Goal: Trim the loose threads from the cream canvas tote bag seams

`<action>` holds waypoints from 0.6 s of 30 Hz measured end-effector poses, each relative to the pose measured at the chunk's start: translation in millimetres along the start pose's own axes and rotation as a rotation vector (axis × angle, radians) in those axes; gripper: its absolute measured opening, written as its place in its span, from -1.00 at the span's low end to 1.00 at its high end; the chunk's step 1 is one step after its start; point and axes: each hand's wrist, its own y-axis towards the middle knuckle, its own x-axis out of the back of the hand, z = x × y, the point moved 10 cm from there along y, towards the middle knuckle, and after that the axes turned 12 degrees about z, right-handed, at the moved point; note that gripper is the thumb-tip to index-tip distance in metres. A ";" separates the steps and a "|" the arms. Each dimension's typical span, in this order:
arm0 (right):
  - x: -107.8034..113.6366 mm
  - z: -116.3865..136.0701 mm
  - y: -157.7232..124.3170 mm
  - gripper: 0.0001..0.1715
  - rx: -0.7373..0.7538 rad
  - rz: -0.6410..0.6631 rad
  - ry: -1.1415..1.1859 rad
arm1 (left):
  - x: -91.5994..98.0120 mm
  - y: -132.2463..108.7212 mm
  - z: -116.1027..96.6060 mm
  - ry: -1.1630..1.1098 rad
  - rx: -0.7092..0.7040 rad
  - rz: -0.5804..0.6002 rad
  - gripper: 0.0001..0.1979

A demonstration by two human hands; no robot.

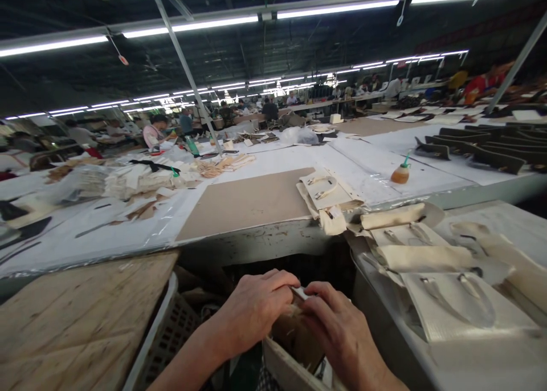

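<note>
A cream bag [282, 363] stands low in front of me, its mouth facing up and its tan inside showing. My left hand [261, 304] is closed on the far end of its edge, fingers curled. Close beside it, my right hand [341, 329] is closed on the same edge, its fingers bent over the rim. A small pale strip shows between the fingertips, too small to name. The hands hide much of the bag's upper part. Another cream bag [328, 190] with a looped handle lies on the table edge beyond my hands.
Several cream bags [461, 302] with handles lie on a surface at right. A wooden board [81, 317] and a white plastic basket [160, 328] are at left. On the long table [273, 162] sit a brown board [248, 200], a glue bottle [400, 173] and material piles. People work farther back.
</note>
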 end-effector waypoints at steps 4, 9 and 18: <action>3.8 5.5 -1.7 -0.89 0.044 -0.035 0.054 | 5.2 -2.7 2.5 -0.007 0.009 -0.042 -0.83; 12.0 7.6 -7.9 -0.89 0.076 -0.151 0.099 | 11.8 -3.4 2.4 -0.038 0.010 -0.066 -0.83; 20.1 8.6 -7.0 -0.87 0.085 -0.236 0.099 | 13.7 -6.2 12.1 -0.157 0.081 -0.196 -0.83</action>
